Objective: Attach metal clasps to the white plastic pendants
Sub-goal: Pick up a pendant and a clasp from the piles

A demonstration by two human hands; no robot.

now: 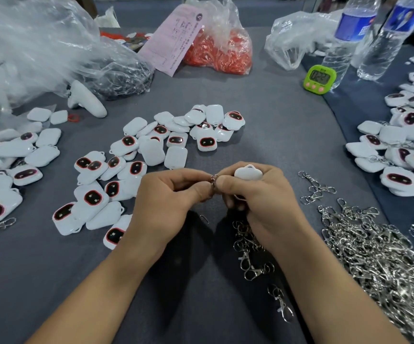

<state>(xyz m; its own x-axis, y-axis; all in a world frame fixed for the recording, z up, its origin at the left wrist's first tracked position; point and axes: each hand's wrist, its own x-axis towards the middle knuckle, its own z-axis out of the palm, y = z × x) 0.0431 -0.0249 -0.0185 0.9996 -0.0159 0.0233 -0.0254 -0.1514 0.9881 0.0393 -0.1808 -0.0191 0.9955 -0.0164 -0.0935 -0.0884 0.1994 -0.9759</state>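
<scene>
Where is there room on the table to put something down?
Bare grey cloth lies between the green timer, the middle pendant pile and the loose clasps. Another patch sits at the near left corner, below the left pendants. The right side is crowded with the clasp heap.

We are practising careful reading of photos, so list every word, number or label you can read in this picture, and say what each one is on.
"02:21", or close to it, on the green timer; the digits are soft.
Pink paper slip: printed lines, too small to read.
Bottle beside the timer, blue label: white lettering, blurred.
Other bottle, blue label: blurred, unreadable.
</scene>
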